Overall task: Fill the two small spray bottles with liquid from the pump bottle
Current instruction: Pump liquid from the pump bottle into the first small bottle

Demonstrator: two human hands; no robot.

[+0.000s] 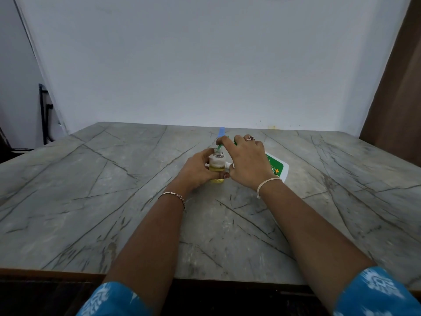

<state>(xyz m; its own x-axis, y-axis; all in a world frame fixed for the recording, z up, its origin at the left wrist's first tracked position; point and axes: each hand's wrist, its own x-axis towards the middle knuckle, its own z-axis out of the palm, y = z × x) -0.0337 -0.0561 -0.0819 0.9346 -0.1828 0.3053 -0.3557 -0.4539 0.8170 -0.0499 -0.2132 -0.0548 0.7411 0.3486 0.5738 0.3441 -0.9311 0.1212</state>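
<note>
**Head view.** My left hand [200, 169] grips the small spray bottle [217, 166], fingers and thumb curled round its clear body; the bottle stands upright on the counter [114, 201], long axis vertical, neck uncapped, yellow liquid in roughly its lower half. My right hand [248, 160] lies just right of the spray bottle, curled over the head of the pump bottle [276, 167], forefinger laid along the green spout [219, 147]. The pump bottle's white body and green label show to the right of the spray bottle, largely hidden by that hand; whether it stands straight or leans I cannot tell.

Governing relation: the spout runs leftward and downward from my right hand, its tip directly over the spray bottle's open mouth; whether tip and rim touch cannot be resolved.

Judged step: pumping into the first bottle, filling partly done. The next press probably requires the spout tip to stay centred over that narrow neck while the left hand keeps the bottle vertical; a small sideways drift would likely put liquid on the counter.

Behind the spray bottle stands a blue object [221, 131]; possibly the second bottle or a cap, too hidden to identify.
</note>
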